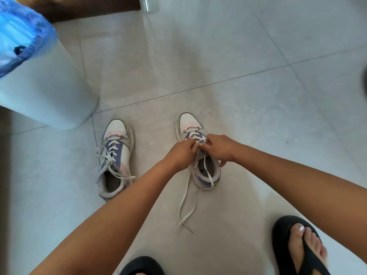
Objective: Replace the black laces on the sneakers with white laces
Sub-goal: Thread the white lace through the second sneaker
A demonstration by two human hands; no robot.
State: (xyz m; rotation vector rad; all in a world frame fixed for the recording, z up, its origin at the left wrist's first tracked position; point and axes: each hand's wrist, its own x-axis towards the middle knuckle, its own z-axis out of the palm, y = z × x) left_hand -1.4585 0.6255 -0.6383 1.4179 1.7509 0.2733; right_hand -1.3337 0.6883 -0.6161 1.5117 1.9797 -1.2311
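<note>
Both hands meet over the right sneaker (198,155) on the tiled floor (238,96): the left hand (181,153) and right hand (217,148) each pinch the white lace (186,203) near the upper eyelets, knuckles almost touching. Its loose ends trail toward the sandalled foot (301,247); a hard tug could pull one end short. Both sneakers lie lengthwise away from the person, toes pointing forward; the left sneaker (116,159) is already laced white, untied.

light: soft, even daylight on my floor (238,56) | shadows: faint | glare: mild sheen up top | edges: bowed, blurred | centre: sharp
</note>
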